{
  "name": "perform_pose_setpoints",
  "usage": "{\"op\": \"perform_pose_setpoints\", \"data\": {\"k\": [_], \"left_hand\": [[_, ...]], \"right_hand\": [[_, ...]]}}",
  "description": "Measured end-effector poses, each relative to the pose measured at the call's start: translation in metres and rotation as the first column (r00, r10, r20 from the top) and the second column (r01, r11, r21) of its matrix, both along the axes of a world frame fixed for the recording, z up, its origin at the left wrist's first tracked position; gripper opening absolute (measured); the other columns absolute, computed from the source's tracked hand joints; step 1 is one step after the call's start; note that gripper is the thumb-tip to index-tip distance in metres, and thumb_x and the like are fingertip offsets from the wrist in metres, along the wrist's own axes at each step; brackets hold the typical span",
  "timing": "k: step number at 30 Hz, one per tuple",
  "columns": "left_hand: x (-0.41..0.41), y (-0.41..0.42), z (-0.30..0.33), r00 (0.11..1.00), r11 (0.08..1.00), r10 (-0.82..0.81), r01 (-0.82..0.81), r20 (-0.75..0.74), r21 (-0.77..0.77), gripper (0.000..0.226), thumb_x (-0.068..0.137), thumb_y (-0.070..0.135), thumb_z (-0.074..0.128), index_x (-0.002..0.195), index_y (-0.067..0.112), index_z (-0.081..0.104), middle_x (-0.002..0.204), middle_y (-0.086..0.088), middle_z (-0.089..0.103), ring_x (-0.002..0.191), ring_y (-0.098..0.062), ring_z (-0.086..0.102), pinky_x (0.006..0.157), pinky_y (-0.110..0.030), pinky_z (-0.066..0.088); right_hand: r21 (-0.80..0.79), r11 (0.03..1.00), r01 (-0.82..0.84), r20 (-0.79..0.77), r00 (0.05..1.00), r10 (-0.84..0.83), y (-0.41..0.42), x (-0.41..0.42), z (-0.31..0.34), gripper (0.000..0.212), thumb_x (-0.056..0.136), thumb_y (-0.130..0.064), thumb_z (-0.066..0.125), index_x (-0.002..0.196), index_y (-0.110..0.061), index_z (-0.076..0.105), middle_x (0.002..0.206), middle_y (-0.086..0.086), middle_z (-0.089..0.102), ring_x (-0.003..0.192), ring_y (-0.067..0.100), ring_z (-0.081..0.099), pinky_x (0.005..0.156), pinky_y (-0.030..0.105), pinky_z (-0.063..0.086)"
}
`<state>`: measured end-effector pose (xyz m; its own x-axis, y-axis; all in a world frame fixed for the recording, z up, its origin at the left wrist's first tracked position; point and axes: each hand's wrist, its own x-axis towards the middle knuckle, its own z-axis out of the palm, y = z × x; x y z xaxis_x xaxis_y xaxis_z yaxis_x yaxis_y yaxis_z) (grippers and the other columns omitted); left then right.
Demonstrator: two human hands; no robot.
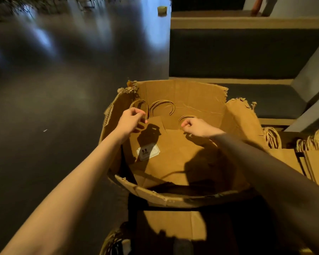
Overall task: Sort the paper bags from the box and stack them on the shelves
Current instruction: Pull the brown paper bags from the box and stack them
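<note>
Both hands are down in the torn brown cardboard box (173,137) mid-frame: left hand (131,120) pinching a twisted paper handle, right hand (195,126) curled at another, on the flat brown paper bag with the white label (166,153). Biggest risk imo is a handle ripping if the bag snags on the ragged box rim. Stacked brown paper bags (302,159) sit at right, dark shelves (247,52) upper right, and the box's tall back wall is kinda in the way.

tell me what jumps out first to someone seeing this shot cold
A big torn cardboard box fills the middle, with both arms reaching into it. The left hand and right hand each pinch at the twine handles of a flat brown paper bag that bears a small white label. To the right, more paper bags stand stacked below the dark shelves.
</note>
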<state>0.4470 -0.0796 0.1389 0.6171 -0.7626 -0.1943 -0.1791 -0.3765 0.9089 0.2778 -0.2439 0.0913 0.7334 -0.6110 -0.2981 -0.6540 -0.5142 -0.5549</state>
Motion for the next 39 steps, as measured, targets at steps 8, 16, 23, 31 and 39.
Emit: {"op": "perform_pose_setpoints", "data": {"k": [8, 16, 23, 31, 39], "left_hand": [[0.018, -0.025, -0.020, 0.993, 0.993, 0.121, -0.120, -0.021, 0.021, 0.016, 0.098, 0.017, 0.043, 0.088, 0.020, 0.055, 0.083, -0.002, 0.062, 0.070, -0.013, 0.056, 0.056, -0.021, 0.043], [0.019, -0.025, -0.027, 0.987, 0.990, 0.143, -0.142, -0.074, 0.013, 0.016, 0.098, 0.015, 0.042, 0.090, 0.019, 0.055, 0.079, -0.002, 0.062, 0.065, -0.012, 0.054, 0.055, -0.021, 0.041], [0.018, -0.020, -0.028, 0.987, 0.991, 0.135, -0.134, -0.089, 0.024, 0.015, 0.098, 0.016, 0.042, 0.093, 0.017, 0.056, 0.076, -0.001, 0.061, 0.063, -0.011, 0.054, 0.050, -0.018, 0.039], [0.021, -0.018, -0.030, 0.985, 0.988, 0.152, -0.150, -0.076, 0.034, 0.016, 0.098, 0.016, 0.042, 0.103, 0.013, 0.056, 0.077, 0.000, 0.062, 0.064, -0.010, 0.054, 0.051, -0.018, 0.040], [0.018, -0.014, -0.027, 0.989, 0.991, 0.131, -0.130, -0.073, 0.021, 0.015, 0.098, 0.017, 0.042, 0.091, 0.020, 0.055, 0.079, -0.001, 0.062, 0.067, -0.011, 0.055, 0.056, -0.021, 0.041]], "right_hand": [[0.055, 0.995, -0.085, -0.140, 0.986, 0.092, -0.015, 0.055, -0.063, 0.062, 0.089, -0.021, 0.062, 0.143, -0.011, 0.033, 0.145, 0.010, 0.041, 0.129, 0.025, 0.043, 0.104, 0.031, 0.035], [0.021, 0.997, -0.075, -0.168, 0.983, 0.077, -0.011, 0.074, -0.115, 0.097, 0.072, -0.043, 0.077, 0.145, -0.015, 0.019, 0.145, 0.008, 0.042, 0.128, 0.028, 0.045, 0.105, 0.044, 0.039], [-0.117, 0.988, -0.099, -0.159, 0.984, 0.080, -0.012, 0.076, -0.116, 0.099, 0.073, -0.047, 0.075, 0.147, -0.015, 0.018, 0.150, 0.007, 0.034, 0.136, 0.027, 0.034, 0.110, 0.041, 0.029], [-0.121, 0.988, -0.094, -0.283, 0.957, 0.057, -0.013, 0.076, -0.113, 0.088, 0.068, -0.056, 0.075, 0.133, -0.008, 0.040, 0.134, 0.012, 0.046, 0.123, 0.028, 0.045, 0.103, 0.040, 0.038], [-0.001, 0.999, -0.033, -0.174, 0.984, 0.032, -0.024, 0.068, -0.075, 0.046, 0.073, -0.032, 0.080, 0.108, -0.009, 0.060, 0.112, 0.008, 0.064, 0.101, 0.023, 0.058, 0.084, 0.032, 0.046]]}}
